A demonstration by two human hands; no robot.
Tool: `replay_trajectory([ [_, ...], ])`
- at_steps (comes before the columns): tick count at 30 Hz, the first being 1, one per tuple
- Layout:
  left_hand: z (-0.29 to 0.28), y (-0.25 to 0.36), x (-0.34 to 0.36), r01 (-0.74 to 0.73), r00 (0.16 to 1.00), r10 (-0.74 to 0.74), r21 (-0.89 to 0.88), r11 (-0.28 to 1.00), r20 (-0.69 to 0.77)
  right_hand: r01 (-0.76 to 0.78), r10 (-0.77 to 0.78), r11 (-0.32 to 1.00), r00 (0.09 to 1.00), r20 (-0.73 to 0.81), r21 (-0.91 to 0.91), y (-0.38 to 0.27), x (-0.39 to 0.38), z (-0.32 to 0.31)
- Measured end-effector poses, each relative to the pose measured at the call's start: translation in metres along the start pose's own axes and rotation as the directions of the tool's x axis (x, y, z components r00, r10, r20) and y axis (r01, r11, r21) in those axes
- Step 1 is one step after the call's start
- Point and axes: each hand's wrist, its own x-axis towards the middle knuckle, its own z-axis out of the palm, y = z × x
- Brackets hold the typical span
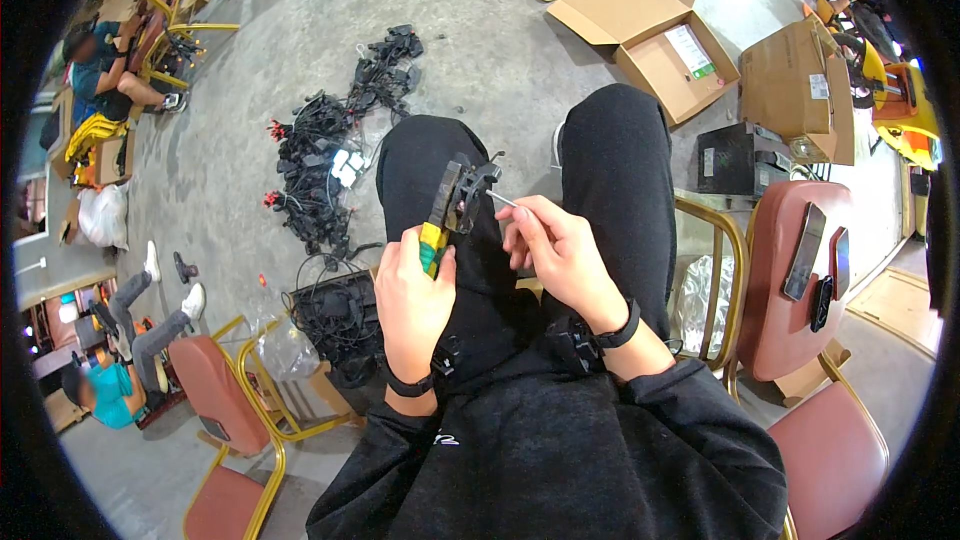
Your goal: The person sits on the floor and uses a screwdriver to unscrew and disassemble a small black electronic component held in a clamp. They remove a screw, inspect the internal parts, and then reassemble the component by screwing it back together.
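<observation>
My left hand (412,290) is closed round a stick-like black thing with a yellow and green lower end (432,243). A black bracket-like part (475,197) with a thin loose end sits against its upper right side; I cannot make out its exact kind. My right hand (558,248) pinches a thin metal rod (502,200), whose tip points at the black part. Whether the rod is a hex key or a screwdriver shaft cannot be told, since my fingers hide its other end. Both hands are held above my knees, close together.
Beyond my left knee, black cabled parts (315,165) lie heaped on the concrete floor. Ahead right are an opened cardboard box (680,70) and a black case (735,160). Phones (803,252) rest on a chair seat (775,325) at right. Two people sit at far left.
</observation>
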Motion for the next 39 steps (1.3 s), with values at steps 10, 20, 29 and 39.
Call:
replay_trajectory([
  [10, -0.002, 0.000, 0.001, 0.013, 0.999, -0.014, 0.004, 1.000, 0.035, 0.394, -0.507, 0.690, 0.862, -0.018, -0.607, 0.007, 0.006, 0.002],
  [20, 0.000, 0.002, -0.002, 0.000, 1.000, 0.000, 0.034, 0.999, -0.003, 0.151, -0.159, 0.971, 0.987, -0.031, -0.184, 0.006, 0.006, 0.003],
  [29, -0.002, 0.002, 0.001, 0.015, 0.999, -0.015, 0.001, 1.000, 0.036, 0.322, -0.348, 0.895, 0.937, -0.032, -0.309, 0.008, 0.005, 0.000],
  [39, -0.001, 0.001, -0.001, 0.013, 1.000, -0.013, 0.003, 1.000, 0.027, 0.419, -0.474, 0.804, 0.880, -0.029, -0.421, 0.009, 0.007, 0.002],
])
